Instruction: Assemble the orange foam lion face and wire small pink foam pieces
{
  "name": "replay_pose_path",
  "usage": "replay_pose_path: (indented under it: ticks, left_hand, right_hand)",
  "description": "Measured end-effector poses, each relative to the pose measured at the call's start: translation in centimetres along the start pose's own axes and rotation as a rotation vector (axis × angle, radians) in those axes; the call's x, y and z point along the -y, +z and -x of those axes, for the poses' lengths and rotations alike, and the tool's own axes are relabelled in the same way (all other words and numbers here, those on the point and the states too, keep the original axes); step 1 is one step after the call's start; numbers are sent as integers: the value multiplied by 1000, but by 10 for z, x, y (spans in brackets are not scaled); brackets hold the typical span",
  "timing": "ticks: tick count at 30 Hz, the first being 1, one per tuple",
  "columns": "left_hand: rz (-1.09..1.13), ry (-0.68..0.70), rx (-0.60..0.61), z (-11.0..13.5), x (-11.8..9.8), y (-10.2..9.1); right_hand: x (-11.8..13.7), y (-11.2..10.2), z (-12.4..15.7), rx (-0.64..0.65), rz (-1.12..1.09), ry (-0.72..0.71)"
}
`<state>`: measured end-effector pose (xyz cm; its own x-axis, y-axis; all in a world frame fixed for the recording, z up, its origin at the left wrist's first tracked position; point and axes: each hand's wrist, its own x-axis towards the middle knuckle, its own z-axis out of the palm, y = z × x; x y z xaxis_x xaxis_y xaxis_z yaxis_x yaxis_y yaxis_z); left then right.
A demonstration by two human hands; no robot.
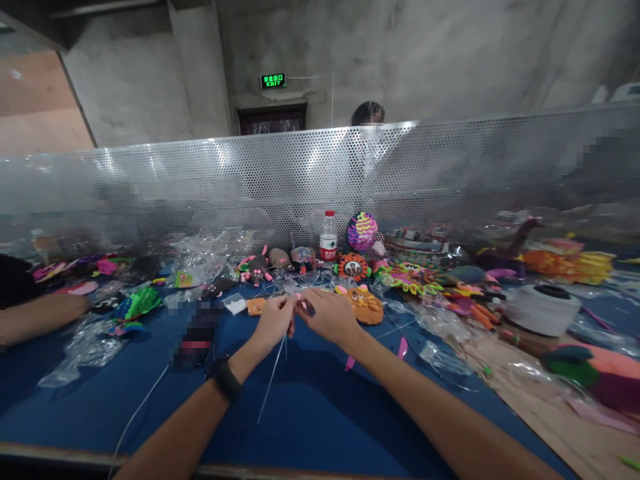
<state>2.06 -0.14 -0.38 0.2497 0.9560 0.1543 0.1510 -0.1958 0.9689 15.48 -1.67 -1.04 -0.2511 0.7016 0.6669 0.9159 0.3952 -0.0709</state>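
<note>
My left hand point(273, 323) and my right hand point(330, 315) meet above the blue table cover point(300, 407), fingertips pinched together. Between them is a small pink and dark piece point(305, 305). Thin silvery wires point(273, 377) hang down from my left fingers toward me. A black watch point(226, 379) is on my left wrist. Just beyond my right hand lies an orange lion-face craft point(367, 303). Pink strips point(350, 362) lie under my right forearm.
Colourful foam craft toys point(415, 277), clear plastic bags point(90, 343) and a water bottle point(328, 237) crowd the far table. A white tape roll point(543, 308) sits right. A perforated metal screen point(300, 180) stands behind. Another person's forearm point(40, 317) rests at the left.
</note>
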Motion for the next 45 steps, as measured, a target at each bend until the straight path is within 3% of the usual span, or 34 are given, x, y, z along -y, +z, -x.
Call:
replay_pose_path:
  ticks: [4,10,14,20,25,33,41,45]
  left_hand:
    - [39,-8,27,-3,4,-3]
    - [-49,74,95,-4,3,-9]
    - [-87,95,116,-5,2,-10]
    - [-73,117,133,-6,6,-11]
    - [-114,105,145,-6,7,-12]
    - [-220,123,88,-5,6,-14]
    - [-274,41,1,0,-5,-12]
    - [-273,-8,-20,-1,-4,-12]
  right_hand:
    - [-2,-5,1,63,-215,116]
    - [-13,-1,-2,215,-781,231]
    - [-19,4,-5,322,-962,354]
    - [-22,10,-7,427,-1169,424]
    - [-20,6,-8,446,-1238,525]
    - [-20,1,-7,453,-1227,532]
    - [-19,9,-5,395,-1183,453]
    - [-16,14,-2,255,-1139,327]
